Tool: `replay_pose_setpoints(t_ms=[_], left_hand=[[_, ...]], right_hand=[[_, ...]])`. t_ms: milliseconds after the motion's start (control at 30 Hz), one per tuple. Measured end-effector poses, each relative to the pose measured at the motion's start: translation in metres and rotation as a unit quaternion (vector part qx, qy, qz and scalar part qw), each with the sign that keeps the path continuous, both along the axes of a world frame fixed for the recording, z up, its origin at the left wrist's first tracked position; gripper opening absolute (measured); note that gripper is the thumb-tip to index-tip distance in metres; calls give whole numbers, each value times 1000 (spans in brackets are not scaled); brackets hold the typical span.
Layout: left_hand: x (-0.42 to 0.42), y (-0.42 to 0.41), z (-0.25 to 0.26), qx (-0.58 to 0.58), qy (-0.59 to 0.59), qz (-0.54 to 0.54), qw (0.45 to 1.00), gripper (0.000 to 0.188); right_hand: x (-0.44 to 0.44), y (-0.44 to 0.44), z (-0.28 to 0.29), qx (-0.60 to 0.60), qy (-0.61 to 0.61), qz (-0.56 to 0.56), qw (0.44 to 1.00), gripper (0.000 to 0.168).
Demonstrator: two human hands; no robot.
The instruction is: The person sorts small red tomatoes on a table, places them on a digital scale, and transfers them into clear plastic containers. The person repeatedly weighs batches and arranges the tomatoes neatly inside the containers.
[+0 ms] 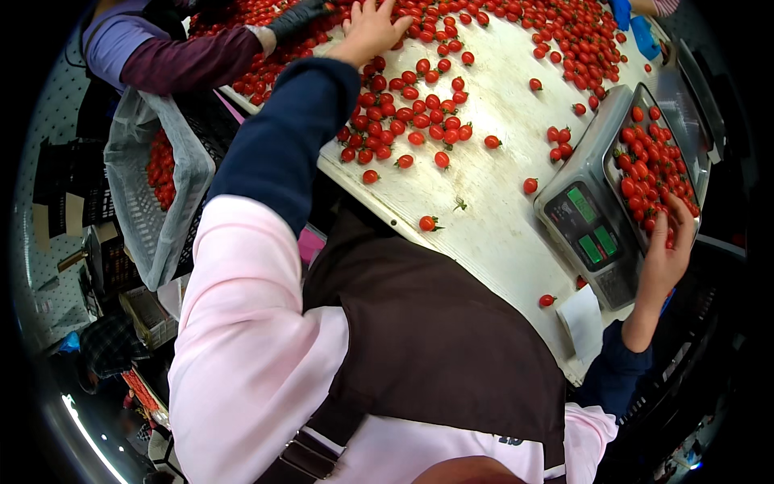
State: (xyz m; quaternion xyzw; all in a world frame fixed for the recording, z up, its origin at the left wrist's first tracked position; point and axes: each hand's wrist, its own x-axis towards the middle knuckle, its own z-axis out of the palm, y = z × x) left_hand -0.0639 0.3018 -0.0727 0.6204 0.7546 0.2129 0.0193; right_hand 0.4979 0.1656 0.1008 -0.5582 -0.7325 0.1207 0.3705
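Note:
My left hand [375, 29] is stretched to the far side of the white table [484, 199], fingers spread over a mass of red cherry tomatoes [417, 115]. Nothing shows in its grasp, though its fingertips run off the top edge. At the right, my right hand [668, 248] touches cherry tomatoes [653, 157] heaped in the metal pan [611, 160] of a digital scale [580, 236]. Its thumb and fingers curve around the near end of the heap; whether they grip any tomato cannot be made out. The scale's green displays are lit.
A co-worker's black-gloved hand [299, 18] reaches into the tomatoes beside my left arm. Another person's blue-gloved hand [621, 13] is at the top right. A plastic-lined crate [160, 181] with tomatoes stands left of the table. White paper [582, 323] lies against the scale.

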Motion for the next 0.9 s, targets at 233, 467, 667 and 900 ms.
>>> replay_pose_setpoints(t_ms=[233,467,667,900], left_hand=[[108,-1,9,-41,111,-56,991,65],[189,-101,24,-104,126,-207,965,63],[186,-190,33,-85,65,-265,958,65],[124,-207,53,-56,59,-149,985,69]], right_hand=[[-27,-49,-13,-53,20,29,998,26],[-61,-60,-30,-99,38,89,990,24],[-121,-64,-62,-120,30,191,974,26],[-175,-49,-100,-67,-37,252,965,45]])
